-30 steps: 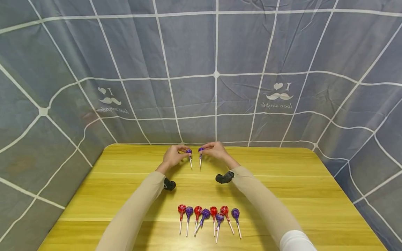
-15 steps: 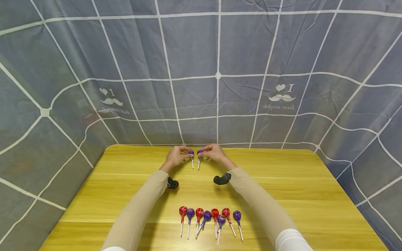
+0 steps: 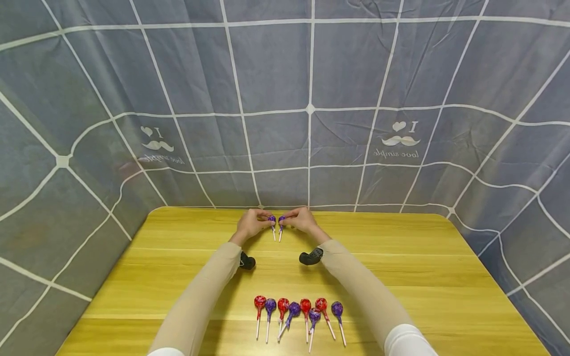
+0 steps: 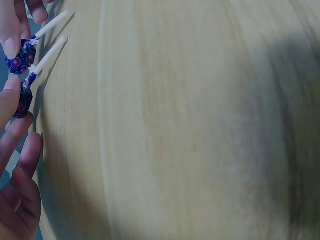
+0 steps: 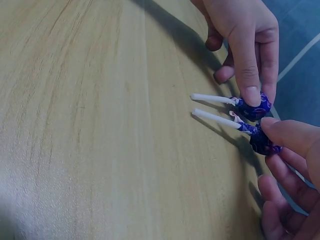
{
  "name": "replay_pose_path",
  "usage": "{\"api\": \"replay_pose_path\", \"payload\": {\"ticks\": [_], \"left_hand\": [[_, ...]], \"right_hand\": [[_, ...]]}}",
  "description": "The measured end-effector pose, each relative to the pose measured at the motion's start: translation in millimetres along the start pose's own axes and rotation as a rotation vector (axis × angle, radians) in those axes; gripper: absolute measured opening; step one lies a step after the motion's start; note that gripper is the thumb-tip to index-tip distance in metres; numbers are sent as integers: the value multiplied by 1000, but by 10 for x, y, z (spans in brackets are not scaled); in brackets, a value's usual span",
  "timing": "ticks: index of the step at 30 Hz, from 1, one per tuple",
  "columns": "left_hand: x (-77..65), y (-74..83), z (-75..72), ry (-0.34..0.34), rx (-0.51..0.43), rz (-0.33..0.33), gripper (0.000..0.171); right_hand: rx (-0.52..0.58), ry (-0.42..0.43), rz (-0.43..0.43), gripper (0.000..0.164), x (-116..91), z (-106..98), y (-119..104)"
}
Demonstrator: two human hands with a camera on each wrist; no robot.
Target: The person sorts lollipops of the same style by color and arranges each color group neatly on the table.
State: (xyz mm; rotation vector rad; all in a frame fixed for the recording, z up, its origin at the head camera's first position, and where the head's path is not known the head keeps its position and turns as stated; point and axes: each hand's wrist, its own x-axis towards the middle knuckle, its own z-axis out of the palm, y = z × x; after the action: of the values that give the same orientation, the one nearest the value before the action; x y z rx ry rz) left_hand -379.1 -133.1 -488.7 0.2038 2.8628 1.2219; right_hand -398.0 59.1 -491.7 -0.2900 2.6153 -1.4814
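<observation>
The left hand pinches a purple-wrapped lollipop by its head, between thumb and fingers. The right hand pinches a second purple lollipop in the same manner. The two held lollipops are side by side near the middle of the table's far edge, white sticks directed toward the near side. Their heads lie close together; whether the wrappers touch cannot be told.

Each wrist bears a black device, one at the left and one at the right, below the ends of the beige sleeves.

Toward the near edge, about midway between the left and right edges of the wood-grain table, lies a row of eight lollipops, alternating from left to right: four red lollipops and four purple lollipops. The fourth in the row slants, its stick running down toward that of the red one on its left; the sixth lies slightly nearer the near edge than its neighbours.

Beyond the table's rounded far corners hangs a grey cloth with a white grid and mirrored lettering.
</observation>
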Motion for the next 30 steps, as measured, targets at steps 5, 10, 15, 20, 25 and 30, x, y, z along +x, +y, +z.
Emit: {"api": "replay_pose_path", "payload": {"ticks": [5,10,15,20,25,30], "left_hand": [[-2,20,3,1,16,5,29],[4,1,20,12,27,9,27],[13,-21,41,13,16,8,27],[17,-24,37,5,18,-2,28],[28,-22,12,-29,-2,13,27],[25,-38,-15,-65,-20,24,26]], "right_hand": [[-10,13,25,27,-19,12,-12],[-33,18,32,28,-30,31,-14],[-38,24,24,26,-38,52,-15],[-36,17,28,26,-31,52,-11],[3,-25,-32,30,40,12,77],[29,-81,-72,30,68,-11,134]]}}
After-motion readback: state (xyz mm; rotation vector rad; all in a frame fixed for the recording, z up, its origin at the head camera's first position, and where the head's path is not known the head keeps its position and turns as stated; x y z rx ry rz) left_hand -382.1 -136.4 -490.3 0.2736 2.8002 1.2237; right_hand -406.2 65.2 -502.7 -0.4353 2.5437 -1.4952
